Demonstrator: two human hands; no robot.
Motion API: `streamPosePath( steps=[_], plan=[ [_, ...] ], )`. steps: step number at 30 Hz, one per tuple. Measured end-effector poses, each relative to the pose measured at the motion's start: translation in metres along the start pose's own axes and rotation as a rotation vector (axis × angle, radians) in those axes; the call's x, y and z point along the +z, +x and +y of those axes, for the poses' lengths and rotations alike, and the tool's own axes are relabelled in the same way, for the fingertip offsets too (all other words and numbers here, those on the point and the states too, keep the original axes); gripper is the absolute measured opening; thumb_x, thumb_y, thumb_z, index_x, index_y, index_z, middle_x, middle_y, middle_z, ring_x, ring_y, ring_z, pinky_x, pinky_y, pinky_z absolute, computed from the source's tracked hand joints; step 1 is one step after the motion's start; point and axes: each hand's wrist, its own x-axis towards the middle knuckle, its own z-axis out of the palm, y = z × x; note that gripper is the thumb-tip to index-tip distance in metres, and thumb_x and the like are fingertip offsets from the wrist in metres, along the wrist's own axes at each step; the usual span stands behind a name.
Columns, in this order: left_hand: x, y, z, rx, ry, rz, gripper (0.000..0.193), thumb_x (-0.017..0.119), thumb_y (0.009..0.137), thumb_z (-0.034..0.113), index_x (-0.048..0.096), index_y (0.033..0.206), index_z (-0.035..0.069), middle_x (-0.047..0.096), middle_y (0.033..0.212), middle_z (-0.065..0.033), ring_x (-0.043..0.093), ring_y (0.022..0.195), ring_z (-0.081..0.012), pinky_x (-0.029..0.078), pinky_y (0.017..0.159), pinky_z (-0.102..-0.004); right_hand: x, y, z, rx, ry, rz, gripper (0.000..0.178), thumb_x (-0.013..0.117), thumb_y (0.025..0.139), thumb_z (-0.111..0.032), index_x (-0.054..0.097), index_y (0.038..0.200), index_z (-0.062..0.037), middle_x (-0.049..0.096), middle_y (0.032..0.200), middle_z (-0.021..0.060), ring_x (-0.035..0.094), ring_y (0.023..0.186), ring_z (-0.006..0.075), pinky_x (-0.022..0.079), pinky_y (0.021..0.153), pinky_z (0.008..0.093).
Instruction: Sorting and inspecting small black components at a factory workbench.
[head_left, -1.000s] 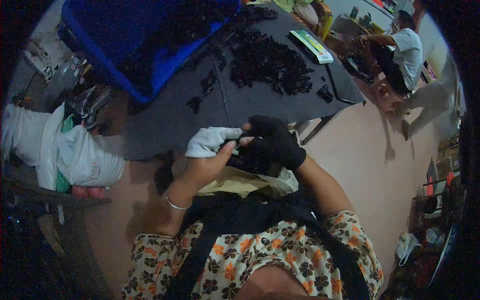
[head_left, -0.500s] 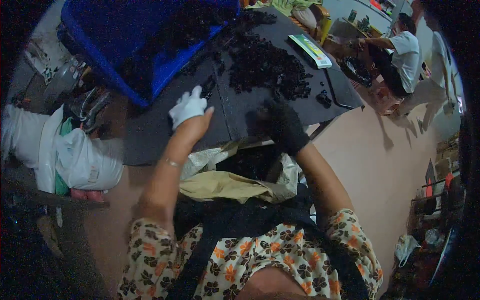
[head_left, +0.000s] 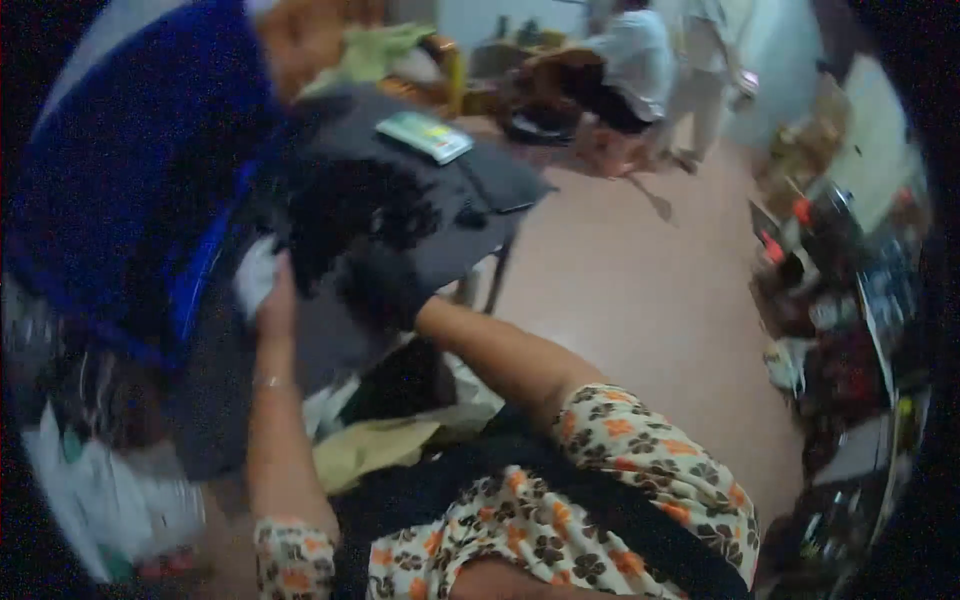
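Left hand (head_left: 262, 278), right hand (head_left: 385, 292) at table (head_left: 322, 345), blurred.
Finger state: can't tell, both. Dark pile (head_left: 375, 205) just beyond right fingers; blue bin (head_left: 110, 180) left of left fingers.

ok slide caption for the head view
White-gloved left hand and black-gloved right hand at a table strewn with dark clumps

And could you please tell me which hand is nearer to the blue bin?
Left: the left hand is just right of the blue bin; the right hand is farther right.
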Motion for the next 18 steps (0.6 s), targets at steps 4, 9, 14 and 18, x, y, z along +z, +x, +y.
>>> streamPosePath(
  steps=[4,9,14,18],
  plan=[
    [0.001,-0.013,-0.022,-0.192,-0.061,-0.037,0.019,0.055,0.080,0.010,0.062,0.094,-0.002,0.063,0.094,-0.0131,0.060,0.084,-0.0223,0.046,0.079,-0.0305,-0.006,-0.017,-0.009,0.059,0.003,0.154,0.014,0.054,0.071,-0.012,0.056,0.078,0.0002,0.056,0.080,0.0198,0.055,0.078,0.0366,0.044,0.067,0.0430],
    [0.004,-0.023,-0.024,-0.263,-0.018,-0.174,0.022,0.053,0.078,0.005,0.062,0.097,-0.001,0.063,0.094,-0.0116,0.060,0.087,-0.0221,0.045,0.081,-0.0304,-0.005,-0.022,-0.016,0.082,-0.062,0.036,0.021,0.054,0.076,-0.016,0.054,0.087,0.0020,0.056,0.085,0.0210,0.056,0.080,0.0340,0.045,0.068,0.0421],
    [0.002,-0.014,-0.024,-0.242,0.082,-0.193,0.021,0.051,0.078,0.013,0.065,0.093,0.007,0.063,0.093,-0.0126,0.059,0.087,-0.0284,0.044,0.080,-0.0335,-0.008,-0.008,-0.013,-0.048,-0.037,0.007,0.017,0.053,0.077,-0.018,0.052,0.076,-0.0012,0.052,0.070,0.0161,0.050,0.064,0.0295,0.041,0.061,0.0382],
    [0.009,-0.008,-0.004,-0.536,-0.270,-0.156,0.019,0.052,0.078,0.018,0.065,0.087,0.007,0.064,0.088,-0.0123,0.060,0.080,-0.0280,0.046,0.072,-0.0355,-0.006,-0.010,-0.005,-0.058,-0.206,0.001,0.022,0.059,0.075,-0.026,0.055,0.070,-0.0042,0.056,0.071,0.0151,0.052,0.063,0.0345,0.043,0.056,0.0395]
  ],
)
